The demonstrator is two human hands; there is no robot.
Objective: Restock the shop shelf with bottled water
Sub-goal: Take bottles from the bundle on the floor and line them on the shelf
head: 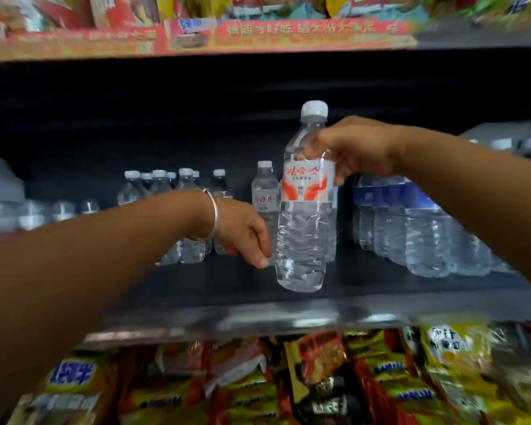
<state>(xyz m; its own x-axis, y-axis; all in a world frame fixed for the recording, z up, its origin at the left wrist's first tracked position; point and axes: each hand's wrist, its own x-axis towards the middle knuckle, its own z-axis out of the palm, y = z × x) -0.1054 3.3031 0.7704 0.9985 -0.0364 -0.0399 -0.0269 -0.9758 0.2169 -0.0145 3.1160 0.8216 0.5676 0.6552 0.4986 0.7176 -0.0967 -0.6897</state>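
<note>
Far left of the dark shelf [380,280]: a blurred row of small clear bottles [62,210], caps only readable. Next, a cluster of small clear plastic water bottles with pale caps [184,182], standing upright toward the back.

Left hand [242,231], thin silver bangle [213,214] at the wrist, reaches in low. Fingers curl loosely downward beside the base of the held bottle; I can't tell whether they touch it, and they enclose nothing I can see.

Behind it, one clear bottle with a white label [265,191] stands alone.

Centre: the task item, a tall clear plastic water bottle with a white cap and red-and-white label [304,234]. It hangs slightly tilted just above the front part of the shelf, base not yet seated as far as I can judge. Right hand [359,148] pinches it high, fingers wrapped at the shoulder just under the neck.

Handling, my read: full, so moderately heavy; thin ribbed wall will dent under a hard squeeze; smooth plastic, possibly slick. The shoulder hold controls height well but lets the base swing. A steadying touch low on the ribs would help.

Right: a row of clear bottles with blue labels [411,222], close beside. Packaged snacks [319,378] fill the shelf below.
</note>
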